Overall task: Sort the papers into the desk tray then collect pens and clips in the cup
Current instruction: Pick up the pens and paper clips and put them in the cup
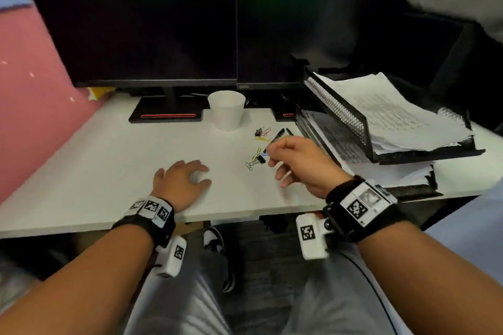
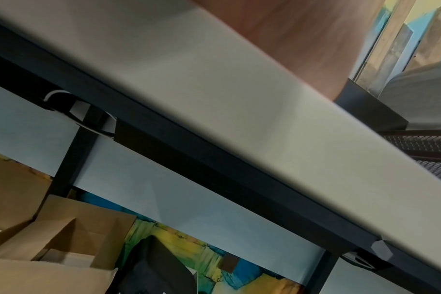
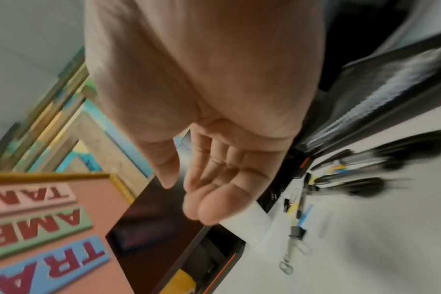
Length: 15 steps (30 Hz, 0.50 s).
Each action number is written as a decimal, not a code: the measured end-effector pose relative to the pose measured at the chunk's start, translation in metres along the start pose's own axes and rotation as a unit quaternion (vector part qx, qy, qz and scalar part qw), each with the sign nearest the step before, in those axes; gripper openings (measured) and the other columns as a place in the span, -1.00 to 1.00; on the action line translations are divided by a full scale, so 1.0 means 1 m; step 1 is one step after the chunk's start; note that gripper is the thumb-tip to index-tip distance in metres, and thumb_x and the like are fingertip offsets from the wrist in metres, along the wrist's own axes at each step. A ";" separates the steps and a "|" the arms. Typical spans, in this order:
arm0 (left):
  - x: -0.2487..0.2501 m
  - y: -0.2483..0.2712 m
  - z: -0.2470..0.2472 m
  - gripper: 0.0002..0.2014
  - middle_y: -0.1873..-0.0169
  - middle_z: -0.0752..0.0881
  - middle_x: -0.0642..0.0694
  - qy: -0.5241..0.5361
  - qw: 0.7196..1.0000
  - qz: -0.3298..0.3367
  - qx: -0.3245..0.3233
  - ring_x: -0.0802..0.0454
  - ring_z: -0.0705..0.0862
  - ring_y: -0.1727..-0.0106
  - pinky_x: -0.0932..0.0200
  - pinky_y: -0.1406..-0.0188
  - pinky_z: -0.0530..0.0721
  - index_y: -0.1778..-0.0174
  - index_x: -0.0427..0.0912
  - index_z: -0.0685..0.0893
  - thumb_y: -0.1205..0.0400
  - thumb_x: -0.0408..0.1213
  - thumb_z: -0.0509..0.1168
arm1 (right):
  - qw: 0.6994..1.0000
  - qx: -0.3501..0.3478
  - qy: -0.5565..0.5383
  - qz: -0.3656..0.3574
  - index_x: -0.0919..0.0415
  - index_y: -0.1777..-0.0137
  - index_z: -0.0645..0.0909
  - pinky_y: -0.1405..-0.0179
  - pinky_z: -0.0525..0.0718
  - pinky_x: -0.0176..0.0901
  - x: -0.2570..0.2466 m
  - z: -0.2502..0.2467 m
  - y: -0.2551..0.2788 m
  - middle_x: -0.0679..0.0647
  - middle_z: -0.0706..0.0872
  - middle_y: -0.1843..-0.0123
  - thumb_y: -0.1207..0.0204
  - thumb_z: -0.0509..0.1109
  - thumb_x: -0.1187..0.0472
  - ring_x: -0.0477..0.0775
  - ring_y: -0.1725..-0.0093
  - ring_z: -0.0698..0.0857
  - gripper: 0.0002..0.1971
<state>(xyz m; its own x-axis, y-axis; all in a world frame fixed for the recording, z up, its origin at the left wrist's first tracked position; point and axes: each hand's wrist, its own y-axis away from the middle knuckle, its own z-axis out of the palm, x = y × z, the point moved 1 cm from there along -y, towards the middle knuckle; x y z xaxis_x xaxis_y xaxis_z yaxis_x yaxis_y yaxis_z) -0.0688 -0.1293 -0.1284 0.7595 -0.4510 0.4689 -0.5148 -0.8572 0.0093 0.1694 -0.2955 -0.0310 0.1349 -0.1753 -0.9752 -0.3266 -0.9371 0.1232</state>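
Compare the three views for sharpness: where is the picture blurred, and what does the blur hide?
Head view: fairly sharp, the cup and desk tray read clearly. Right wrist view: motion-smeared, so the pens streak and the right hand looks soft. Left wrist view: only the desk edge shows, soft and close; the left hand's fingers are hidden.

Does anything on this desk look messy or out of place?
Yes. Paper clips and pens lie scattered on the desk beside the white cup, and the papers in the black tray sit crooked, overhanging its edge.
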 end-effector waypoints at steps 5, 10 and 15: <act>0.000 0.001 -0.002 -0.63 -0.68 0.37 0.27 0.024 1.000 -0.006 -0.014 0.10 0.14 -0.78 -0.26 -0.74 -0.16 -0.40 0.36 0.57 -0.67 0.22 0.24 | 0.977 0.006 0.213 0.012 0.06 -0.47 0.61 0.29 0.86 -0.01 -0.033 0.033 -0.109 0.15 0.71 -0.28 -0.65 0.50 0.13 0.17 -0.15 0.79 -0.60; -0.007 0.000 -0.003 -0.71 -0.61 0.50 0.25 0.084 0.996 -0.005 -0.010 0.13 0.23 -0.75 -0.28 -0.75 -0.14 -0.24 0.31 0.69 -0.65 0.21 0.25 | 0.925 0.034 0.379 0.020 -0.16 -0.79 0.21 -0.15 0.85 0.28 -0.039 0.052 -0.197 0.13 0.63 -0.38 -0.57 0.54 0.11 0.30 -0.30 0.71 -0.15; -0.017 0.001 -0.011 -0.88 -0.18 0.80 0.25 0.308 0.950 -0.032 0.026 0.16 0.71 -0.32 -0.09 -0.51 0.56 -0.01 0.27 0.82 -0.60 0.09 0.44 | 0.902 0.022 0.429 0.033 0.03 -0.71 0.38 -0.32 0.78 0.28 -0.032 0.067 -0.236 0.22 0.64 -0.49 -0.64 0.46 0.12 0.32 -0.38 0.71 -0.35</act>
<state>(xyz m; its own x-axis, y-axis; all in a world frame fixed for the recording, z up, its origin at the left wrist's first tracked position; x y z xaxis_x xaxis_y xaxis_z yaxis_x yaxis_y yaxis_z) -0.0866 -0.1198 -0.1270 0.4036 -0.1796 0.8971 -0.4433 -0.8962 0.0200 0.1798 -0.0483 -0.0411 0.7824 -0.4177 -0.4619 -0.3953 -0.9062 0.1501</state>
